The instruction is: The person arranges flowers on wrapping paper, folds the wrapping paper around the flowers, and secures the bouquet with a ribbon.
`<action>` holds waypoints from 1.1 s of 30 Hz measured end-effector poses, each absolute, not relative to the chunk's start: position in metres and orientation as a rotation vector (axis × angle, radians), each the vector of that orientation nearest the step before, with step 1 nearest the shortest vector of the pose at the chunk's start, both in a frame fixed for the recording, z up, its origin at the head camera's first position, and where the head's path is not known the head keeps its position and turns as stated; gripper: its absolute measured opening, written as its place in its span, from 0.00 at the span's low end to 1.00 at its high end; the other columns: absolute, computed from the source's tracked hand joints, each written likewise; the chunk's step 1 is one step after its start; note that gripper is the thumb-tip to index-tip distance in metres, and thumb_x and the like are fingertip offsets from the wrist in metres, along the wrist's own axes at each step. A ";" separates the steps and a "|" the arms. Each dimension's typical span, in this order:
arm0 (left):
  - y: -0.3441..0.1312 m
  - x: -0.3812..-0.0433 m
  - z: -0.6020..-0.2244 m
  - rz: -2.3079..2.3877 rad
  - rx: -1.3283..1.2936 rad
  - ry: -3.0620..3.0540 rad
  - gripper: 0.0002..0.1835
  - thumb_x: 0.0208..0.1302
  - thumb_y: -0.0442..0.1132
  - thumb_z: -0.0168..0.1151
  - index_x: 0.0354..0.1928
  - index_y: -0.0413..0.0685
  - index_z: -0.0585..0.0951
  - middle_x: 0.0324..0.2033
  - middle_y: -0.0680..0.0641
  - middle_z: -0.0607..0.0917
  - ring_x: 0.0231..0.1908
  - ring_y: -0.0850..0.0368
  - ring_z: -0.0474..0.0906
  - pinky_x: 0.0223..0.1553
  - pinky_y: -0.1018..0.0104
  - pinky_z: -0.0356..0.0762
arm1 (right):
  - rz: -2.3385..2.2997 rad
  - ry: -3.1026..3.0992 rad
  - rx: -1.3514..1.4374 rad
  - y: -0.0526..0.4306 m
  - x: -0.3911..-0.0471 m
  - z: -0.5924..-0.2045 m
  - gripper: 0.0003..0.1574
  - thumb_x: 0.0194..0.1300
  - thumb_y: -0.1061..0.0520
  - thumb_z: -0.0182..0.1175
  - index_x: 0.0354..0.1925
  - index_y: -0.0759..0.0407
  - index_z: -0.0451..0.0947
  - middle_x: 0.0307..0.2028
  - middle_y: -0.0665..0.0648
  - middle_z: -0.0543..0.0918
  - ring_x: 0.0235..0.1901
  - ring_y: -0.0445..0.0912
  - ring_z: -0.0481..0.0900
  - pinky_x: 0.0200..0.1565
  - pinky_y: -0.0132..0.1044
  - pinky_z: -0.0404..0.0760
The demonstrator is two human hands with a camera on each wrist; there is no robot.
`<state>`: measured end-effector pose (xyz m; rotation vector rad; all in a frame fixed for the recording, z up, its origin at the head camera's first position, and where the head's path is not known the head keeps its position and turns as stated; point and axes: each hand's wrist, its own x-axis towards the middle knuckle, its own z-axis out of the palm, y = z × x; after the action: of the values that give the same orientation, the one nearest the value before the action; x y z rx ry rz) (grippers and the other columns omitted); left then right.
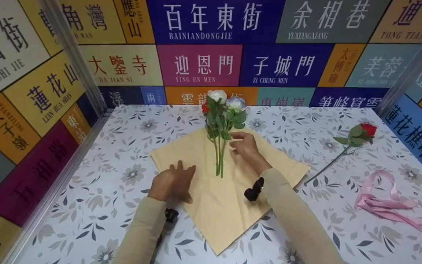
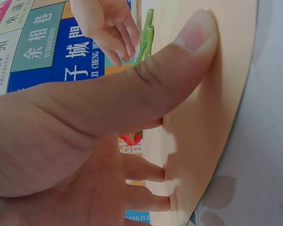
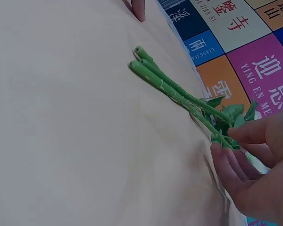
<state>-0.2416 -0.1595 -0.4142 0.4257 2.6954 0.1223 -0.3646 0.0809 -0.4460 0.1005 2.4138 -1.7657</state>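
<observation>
Nearest the camera, two beige sleeves (image 1: 302, 220) reach in over the bottom edge. On the left, panels of coloured street-name signs (image 1: 37, 90) stand beside the table (image 1: 97, 190), whose white top has grey leaves and flowers. The left hand (image 1: 172, 183) is spread, fingers extended and thumb out to the side, resting at the left edge of a sheet of tan paper (image 1: 214, 216); it grips nothing. The paper lies with one corner towards the person. On its upper middle lies a bunch of flowers (image 1: 215, 117), stems (image 3: 155, 81) towards the person: a red bloom (image 1: 204, 107) at left, a white one (image 1: 216, 96), then a pale violet-white one (image 1: 236, 104). The blooms reach past the paper to the table's far edge. Just right of the stems is the right hand (image 1: 247, 148), its fingers loosely bent and parted from the thumb; I cannot tell whether they touch the leaves. Further right lie a single red rose (image 1: 368, 130), its stem end near the paper's right corner, and a loose pink ribbon (image 1: 370, 201).
</observation>
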 end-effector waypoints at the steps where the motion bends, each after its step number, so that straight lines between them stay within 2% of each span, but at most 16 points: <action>1: -0.160 -0.242 -0.414 0.126 0.429 2.696 0.59 0.49 0.56 0.77 0.79 0.48 0.55 0.75 0.25 0.52 0.72 0.21 0.53 0.66 0.33 0.66 | -1.745 2.450 0.109 0.085 -0.364 -0.446 0.27 0.68 0.64 0.57 0.65 0.62 0.75 0.64 0.64 0.76 0.37 0.45 0.81 0.33 0.29 0.80; 3: -0.159 -0.242 -0.415 0.141 0.420 2.690 0.59 0.49 0.55 0.78 0.79 0.48 0.55 0.75 0.25 0.51 0.73 0.22 0.51 0.66 0.33 0.65 | -1.698 2.543 0.112 0.095 -0.365 -0.446 0.24 0.69 0.63 0.56 0.62 0.61 0.77 0.61 0.63 0.78 0.33 0.46 0.81 0.31 0.29 0.79; 5: -0.158 -0.242 -0.415 0.140 0.398 2.682 0.59 0.50 0.54 0.78 0.79 0.50 0.54 0.76 0.27 0.51 0.73 0.23 0.50 0.67 0.33 0.64 | -1.652 2.639 0.117 0.106 -0.365 -0.446 0.22 0.69 0.62 0.56 0.60 0.61 0.79 0.57 0.63 0.80 0.35 0.46 0.80 0.32 0.30 0.78; 10: -0.156 -0.243 -0.415 0.136 0.379 2.668 0.59 0.50 0.54 0.78 0.79 0.50 0.53 0.77 0.28 0.50 0.74 0.24 0.49 0.68 0.33 0.62 | -1.569 2.872 0.122 0.138 -0.366 -0.449 0.21 0.66 0.63 0.55 0.55 0.64 0.81 0.54 0.64 0.82 0.46 0.52 0.79 0.46 0.36 0.76; 13: -0.157 -0.243 -0.415 0.138 0.378 2.666 0.59 0.50 0.54 0.78 0.79 0.51 0.53 0.76 0.27 0.50 0.74 0.23 0.49 0.68 0.33 0.62 | -1.523 2.974 0.112 0.159 -0.364 -0.447 0.19 0.66 0.64 0.54 0.53 0.65 0.82 0.52 0.65 0.82 0.49 0.55 0.80 0.51 0.41 0.76; 20: -0.159 -0.242 -0.413 0.139 0.397 2.705 0.59 0.49 0.54 0.78 0.79 0.50 0.55 0.75 0.26 0.52 0.73 0.22 0.53 0.66 0.33 0.66 | -1.348 3.141 0.152 0.206 -0.357 -0.437 0.19 0.67 0.62 0.54 0.54 0.62 0.83 0.52 0.64 0.82 0.49 0.55 0.80 0.48 0.43 0.75; 25: -0.161 -0.243 -0.412 0.131 0.417 2.692 0.60 0.48 0.56 0.77 0.79 0.48 0.54 0.75 0.25 0.52 0.72 0.22 0.53 0.66 0.33 0.65 | -1.201 3.257 0.220 0.239 -0.350 -0.434 0.19 0.67 0.63 0.52 0.52 0.62 0.84 0.51 0.66 0.81 0.48 0.60 0.80 0.48 0.52 0.75; 27: -0.162 -0.243 -0.413 0.125 0.419 2.697 0.60 0.48 0.57 0.78 0.79 0.48 0.54 0.75 0.24 0.52 0.72 0.22 0.53 0.66 0.33 0.65 | -1.159 3.272 0.265 0.253 -0.346 -0.435 0.20 0.67 0.63 0.51 0.52 0.63 0.83 0.52 0.67 0.81 0.50 0.63 0.80 0.48 0.56 0.75; 28: -0.162 -0.242 -0.414 0.122 0.423 2.703 0.60 0.48 0.56 0.78 0.79 0.48 0.55 0.75 0.24 0.53 0.72 0.21 0.54 0.66 0.33 0.65 | -1.130 3.273 0.292 0.260 -0.344 -0.436 0.21 0.67 0.63 0.50 0.53 0.63 0.83 0.53 0.68 0.81 0.48 0.63 0.80 0.45 0.56 0.76; 33: -0.160 -0.237 -0.417 0.119 0.452 2.782 0.58 0.46 0.55 0.79 0.77 0.48 0.60 0.73 0.23 0.59 0.69 0.21 0.60 0.63 0.35 0.70 | -1.054 3.212 0.495 0.293 -0.336 -0.441 0.24 0.68 0.60 0.46 0.56 0.66 0.81 0.56 0.71 0.81 0.51 0.66 0.79 0.47 0.57 0.77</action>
<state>-0.2368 -0.1601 -0.4173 0.4517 2.7818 0.1189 -0.3360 0.2932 -0.4406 0.4948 3.2116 -1.0543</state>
